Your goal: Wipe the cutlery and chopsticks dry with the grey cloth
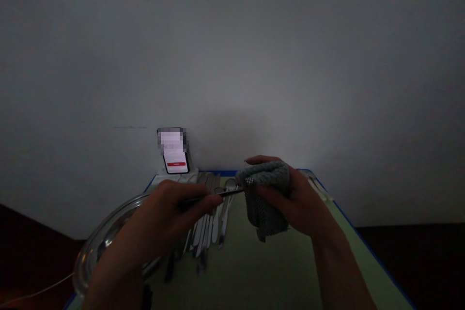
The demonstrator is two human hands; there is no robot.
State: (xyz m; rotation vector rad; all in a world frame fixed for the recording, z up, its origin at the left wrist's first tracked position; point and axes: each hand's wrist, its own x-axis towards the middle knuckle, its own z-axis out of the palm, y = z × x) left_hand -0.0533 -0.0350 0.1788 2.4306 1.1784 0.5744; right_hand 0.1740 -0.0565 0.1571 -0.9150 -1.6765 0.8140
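My left hand (178, 210) is closed, pinching the thin handle of a metal piece of cutlery (232, 192) between thumb and fingers. Its far end disappears into a grey-green cloth (267, 203), so its kind is hidden. My right hand (296, 198) is wrapped around that folded cloth, and a loose part hangs below the fingers. Below and behind my left hand, several knives and spoons (209, 230) lie side by side on the light green tabletop (254, 271). A shiny metal bowl (85, 256) stands at the left, partly covered by my left forearm.
A phone (177, 162) with a lit screen leans against the grey wall (232, 58) at the back left. Some cutlery (317, 186) rests near the table's back right corner. Blue edging (366, 247) borders the table. A white cable (39, 291) runs at the lower left.
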